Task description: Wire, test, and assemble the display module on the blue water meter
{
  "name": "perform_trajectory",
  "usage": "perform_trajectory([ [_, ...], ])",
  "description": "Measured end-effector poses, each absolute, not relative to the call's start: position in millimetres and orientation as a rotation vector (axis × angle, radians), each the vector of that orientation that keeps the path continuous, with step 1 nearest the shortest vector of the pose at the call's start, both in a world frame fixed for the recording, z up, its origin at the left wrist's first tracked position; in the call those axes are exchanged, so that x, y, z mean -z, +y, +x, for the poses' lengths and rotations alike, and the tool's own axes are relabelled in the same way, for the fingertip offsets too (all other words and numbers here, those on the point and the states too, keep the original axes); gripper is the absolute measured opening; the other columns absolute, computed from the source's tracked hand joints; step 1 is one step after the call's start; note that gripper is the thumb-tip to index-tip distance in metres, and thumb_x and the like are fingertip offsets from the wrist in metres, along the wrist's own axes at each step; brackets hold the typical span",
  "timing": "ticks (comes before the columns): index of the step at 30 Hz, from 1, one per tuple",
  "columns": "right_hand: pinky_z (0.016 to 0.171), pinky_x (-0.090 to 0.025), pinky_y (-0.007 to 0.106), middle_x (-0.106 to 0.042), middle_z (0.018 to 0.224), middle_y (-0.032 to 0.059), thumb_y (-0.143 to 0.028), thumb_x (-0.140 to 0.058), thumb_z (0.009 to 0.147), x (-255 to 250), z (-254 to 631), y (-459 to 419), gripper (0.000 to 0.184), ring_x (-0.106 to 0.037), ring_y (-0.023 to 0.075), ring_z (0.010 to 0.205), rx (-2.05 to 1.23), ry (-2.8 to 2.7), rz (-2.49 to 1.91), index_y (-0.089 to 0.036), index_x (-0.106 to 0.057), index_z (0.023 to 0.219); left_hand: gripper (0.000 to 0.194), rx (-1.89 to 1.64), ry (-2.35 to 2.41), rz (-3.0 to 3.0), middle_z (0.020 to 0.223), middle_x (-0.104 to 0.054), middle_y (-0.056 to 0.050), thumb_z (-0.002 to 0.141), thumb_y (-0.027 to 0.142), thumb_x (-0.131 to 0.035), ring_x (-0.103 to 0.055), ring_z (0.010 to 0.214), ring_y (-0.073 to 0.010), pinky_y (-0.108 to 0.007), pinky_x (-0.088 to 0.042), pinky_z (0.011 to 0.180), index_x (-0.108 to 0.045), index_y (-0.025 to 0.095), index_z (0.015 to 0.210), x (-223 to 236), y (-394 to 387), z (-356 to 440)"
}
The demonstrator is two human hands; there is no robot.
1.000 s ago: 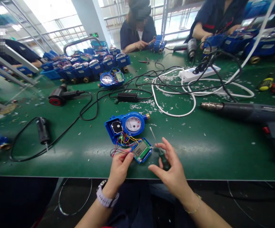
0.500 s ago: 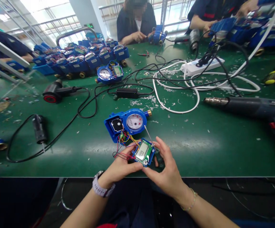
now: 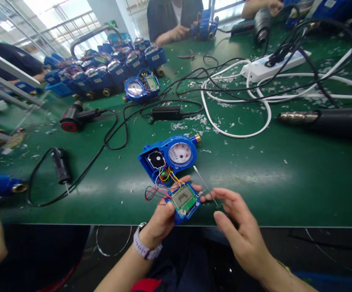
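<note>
Red and yellow wires [image 3: 175, 178] could tear if the left hand [image 3: 160, 222], fingers closed on the LCD module [image 3: 184, 201], pulls it away from the water meter [image 3: 166, 145] on the green table [image 3: 255, 174]; the screwdriver [image 3: 205, 184], loose in the half-curled right hand [image 3: 247, 235], could scratch the screen [image 3: 182, 197]. Glossy plastic, round dial [image 3: 180, 153], brass stub [image 3: 198, 139]

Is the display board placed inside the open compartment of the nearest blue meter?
No, the left hand holds the display board outside that blue meter, with coloured wires running between them.
</note>
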State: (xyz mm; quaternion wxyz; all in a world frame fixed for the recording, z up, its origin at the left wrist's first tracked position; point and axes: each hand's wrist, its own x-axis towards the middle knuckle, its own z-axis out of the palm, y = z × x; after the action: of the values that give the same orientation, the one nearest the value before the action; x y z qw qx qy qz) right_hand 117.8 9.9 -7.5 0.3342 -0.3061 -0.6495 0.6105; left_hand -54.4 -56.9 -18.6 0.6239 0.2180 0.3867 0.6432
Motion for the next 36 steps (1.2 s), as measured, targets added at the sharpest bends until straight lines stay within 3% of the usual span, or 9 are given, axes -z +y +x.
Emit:
perform_trajectory([
  [3, 0.086, -0.053, 0.021, -0.066, 0.097, -0.002, -0.018, -0.045, 0.1, -1, 129, 11, 0.025, -0.067, 0.0112, 0.093, -1.567, -1.79, -0.777, -0.031, -0.054, 0.12, 0.07, -1.548, 0.902, 0.378, 0.116, -0.07, -0.015, 0.085, 0.067, -0.052, -0.07, 0.098, -0.0296, -0.045, -0.048, 0.099, -0.055, 0.016, 0.132, 19, -61, -46],
  [5, 0.084, -0.053, 0.018, -0.068, 0.095, -0.0035, -0.015, -0.048, 0.098, -7, 135, 11, 0.028, -0.067, 0.0097, 0.088, -1.52, -1.915, -0.734, -0.031, -0.056, 0.119, 0.069, -1.558, 0.924, 0.356, 0.115, -0.071, -0.014, 0.086, 0.067, -0.05, -0.071, 0.092, -0.0272, -0.042, -0.05, 0.094, -0.056, 0.016, 0.132, 20, -63, -44],
  [10, 0.084, -0.05, 0.01, -0.07, 0.099, -0.0043, -0.011, -0.051, 0.092, -19, 143, 11, 0.032, -0.067, 0.0061, 0.09, -1.348, -2.158, -0.65, -0.028, -0.059, 0.116, 0.078, -1.486, 0.924, 0.438, 0.119, -0.07, -0.014, 0.083, 0.072, -0.049, -0.071, 0.088, -0.0243, -0.037, -0.054, 0.086, -0.048, 0.021, 0.141, 24, -66, -51],
  [14, 0.092, -0.047, 0.01, -0.07, 0.11, 0.0, -0.009, -0.048, 0.089, -25, 145, 11, 0.036, -0.065, 0.0067, 0.101, -1.268, -2.253, -0.62, -0.024, -0.062, 0.118, 0.079, -1.425, 0.911, 0.543, 0.128, -0.064, -0.015, 0.085, 0.072, -0.045, -0.07, 0.095, -0.0257, -0.04, -0.053, 0.09, -0.04, 0.024, 0.146, 24, -69, -63],
  [18, 0.097, -0.044, 0.011, -0.068, 0.116, 0.0041, -0.008, -0.046, 0.09, -28, 147, 10, 0.037, -0.063, 0.0072, 0.109, -1.288, -2.304, -0.582, -0.02, -0.064, 0.12, 0.088, -1.258, 0.88, 0.703, 0.151, -0.043, -0.014, 0.078, 0.058, -0.07, -0.06, 0.119, -0.0317, -0.046, -0.042, 0.107, -0.028, 0.03, 0.151, 22, -71, -79],
  [21, 0.097, -0.043, 0.01, -0.069, 0.115, 0.0056, -0.007, -0.046, 0.09, -29, 148, 11, 0.036, -0.063, 0.0068, 0.109, -1.283, -2.323, -0.586, -0.018, -0.066, 0.118, 0.104, -1.144, 0.873, 0.742, 0.153, -0.039, -0.016, 0.068, 0.042, -0.084, -0.054, 0.127, -0.0347, -0.049, -0.037, 0.11, -0.023, 0.032, 0.152, 21, -69, -89],
  [26, 0.094, -0.045, 0.009, -0.071, 0.11, 0.0034, -0.006, -0.045, 0.088, -33, 148, 13, 0.037, -0.065, 0.007, 0.105, -1.248, -2.341, -0.577, -0.019, -0.068, 0.114, 0.106, -1.144, 0.846, 0.76, 0.138, -0.054, -0.012, 0.06, 0.033, -0.09, -0.057, 0.123, -0.0328, -0.049, -0.038, 0.11, -0.032, 0.032, 0.148, 24, -63, -97],
  [31, 0.086, -0.049, 0.008, -0.072, 0.106, -0.0013, -0.005, -0.044, 0.086, -39, 150, 14, 0.04, -0.067, 0.0073, 0.099, -1.254, -2.321, -0.57, -0.022, -0.069, 0.111, 0.096, -1.066, 0.789, 0.832, 0.131, -0.057, -0.012, 0.057, 0.027, -0.092, -0.058, 0.121, -0.0322, -0.046, -0.04, 0.107, -0.043, 0.029, 0.14, 24, -55, -103],
  [36, 0.081, -0.052, 0.008, -0.072, 0.103, -0.0005, -0.005, -0.042, 0.087, -41, 147, 15, 0.04, -0.069, 0.008, 0.092, -1.219, -2.319, -0.549, -0.021, -0.069, 0.112, 0.092, -1.061, 0.734, 0.821, 0.147, -0.043, -0.01, 0.052, 0.017, -0.093, -0.053, 0.126, -0.0319, -0.048, -0.038, 0.109, -0.049, 0.031, 0.131, 24, -49, -105],
])
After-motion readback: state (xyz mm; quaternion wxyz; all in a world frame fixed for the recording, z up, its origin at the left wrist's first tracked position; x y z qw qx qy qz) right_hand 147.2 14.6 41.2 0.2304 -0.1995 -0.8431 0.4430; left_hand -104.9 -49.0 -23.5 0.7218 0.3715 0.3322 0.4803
